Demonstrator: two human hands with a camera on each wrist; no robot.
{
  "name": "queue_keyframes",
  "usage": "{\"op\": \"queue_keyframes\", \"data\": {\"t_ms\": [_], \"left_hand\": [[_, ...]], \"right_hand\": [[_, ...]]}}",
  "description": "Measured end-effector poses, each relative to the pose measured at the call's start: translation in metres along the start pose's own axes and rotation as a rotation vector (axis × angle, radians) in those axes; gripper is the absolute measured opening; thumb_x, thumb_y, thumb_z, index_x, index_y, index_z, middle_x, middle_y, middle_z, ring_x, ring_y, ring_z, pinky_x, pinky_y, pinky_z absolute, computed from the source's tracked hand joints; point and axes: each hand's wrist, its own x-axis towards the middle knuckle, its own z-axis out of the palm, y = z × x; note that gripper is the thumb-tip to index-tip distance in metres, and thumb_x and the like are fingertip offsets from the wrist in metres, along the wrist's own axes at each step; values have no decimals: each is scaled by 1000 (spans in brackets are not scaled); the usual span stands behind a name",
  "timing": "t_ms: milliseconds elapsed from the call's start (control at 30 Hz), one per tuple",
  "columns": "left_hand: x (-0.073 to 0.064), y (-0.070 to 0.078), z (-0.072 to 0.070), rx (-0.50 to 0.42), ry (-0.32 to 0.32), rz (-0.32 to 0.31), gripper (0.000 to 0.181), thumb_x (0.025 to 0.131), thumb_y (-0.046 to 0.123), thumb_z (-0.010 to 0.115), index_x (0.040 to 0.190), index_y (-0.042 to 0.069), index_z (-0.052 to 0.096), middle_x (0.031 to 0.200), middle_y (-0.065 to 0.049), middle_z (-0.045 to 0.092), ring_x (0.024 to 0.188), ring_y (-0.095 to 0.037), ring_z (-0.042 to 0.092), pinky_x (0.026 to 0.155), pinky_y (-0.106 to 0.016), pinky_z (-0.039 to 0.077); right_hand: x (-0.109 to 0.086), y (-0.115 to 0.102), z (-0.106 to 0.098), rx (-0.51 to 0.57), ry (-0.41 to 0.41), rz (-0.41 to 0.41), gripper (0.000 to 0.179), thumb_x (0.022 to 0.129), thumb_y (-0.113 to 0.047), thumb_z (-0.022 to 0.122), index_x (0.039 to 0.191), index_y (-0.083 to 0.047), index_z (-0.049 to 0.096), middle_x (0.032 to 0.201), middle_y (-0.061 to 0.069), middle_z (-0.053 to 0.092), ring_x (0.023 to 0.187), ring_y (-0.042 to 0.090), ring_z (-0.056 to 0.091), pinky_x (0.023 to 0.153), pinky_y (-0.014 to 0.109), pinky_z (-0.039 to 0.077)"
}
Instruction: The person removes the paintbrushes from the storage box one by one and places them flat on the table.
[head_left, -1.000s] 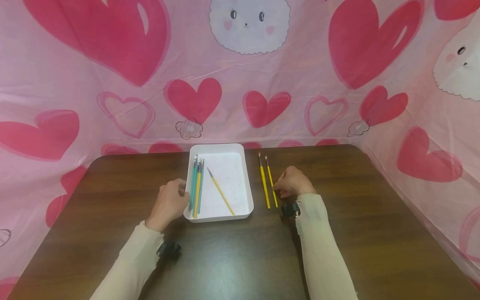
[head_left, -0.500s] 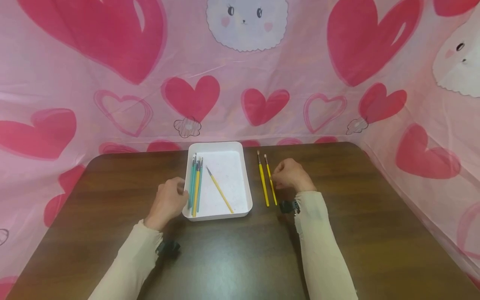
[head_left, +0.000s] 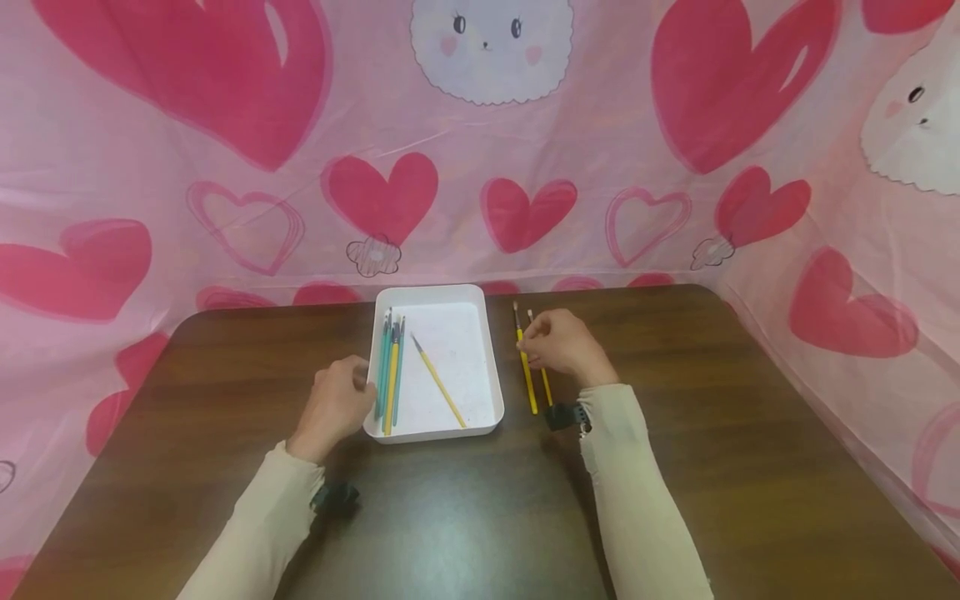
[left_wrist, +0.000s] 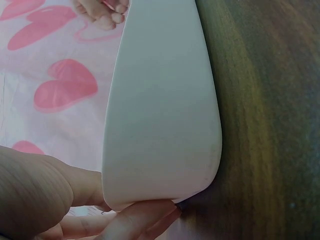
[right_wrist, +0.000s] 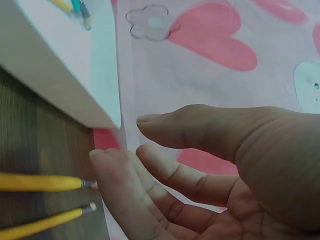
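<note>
In the head view my left hand [head_left: 333,408] pinches the left wall of a white tray [head_left: 492,375], thumb at the rim and fingers outside. Inside, several teal paintbrushes [head_left: 400,383] and a yellow one lie bunched along that wall. Another yellow paintbrush [head_left: 441,382] slants across the tray's middle. My right hand [head_left: 562,343] hovers over two more brushes beside the tray, a thicker yellow paintbrush [right_wrist: 40,182] and a thinner yellow paintbrush [right_wrist: 47,224]. Its thumb and fingers stand apart with nothing between them, and it partly hides the thinner one.
The brown wooden table [head_left: 420,517] bears everything. A pink cloth [head_left: 600,125] printed with hearts hangs behind it and along both sides. Each wrist carries a dark strapped device, such as the one on the right wrist [head_left: 564,417].
My right hand has lifted off the thinner yellow paintbrush and shifted left towards the thicker one. The left hand keeps its place on the tray.
</note>
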Motion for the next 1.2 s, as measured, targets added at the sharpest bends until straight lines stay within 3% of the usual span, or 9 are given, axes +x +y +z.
{"op": "queue_keyframes", "data": {"t_ms": [233,733,1000,1200], "left_hand": [[0,-1,0,-1,-1,-3,47,98,15,61,141,0,53,129,-24,64,111,-40,66,96,-59,57],[0,0,0,1,0,-9,45,98,15,60,140,0,54,128,-24,65,109,-38,66,96,-58,57],[-1,0,1,-5,3,-8,45,98,15,60,140,0,54,128,-23,65,109,-38,66,95,-58,58],[-1,1,0,-8,6,-13,44,98,16,60,139,1,55,127,-22,66,108,-37,67,94,-57,58]], "right_hand": [[-2,-11,14,38,6,-83,22,93,-22,73,105,-5,67,103,16,70,88,32,77,85,42,63],[-3,-38,60,-49,-31,-178,19,90,-20,76,98,-5,69,89,9,70,67,15,71,65,30,60],[-5,-45,84,-81,-54,-172,17,90,-21,77,96,-7,69,87,6,70,66,15,69,64,30,56],[-5,-48,102,-139,-26,-184,16,89,-18,77,95,-5,70,90,8,70,78,20,62,71,31,54]]}}
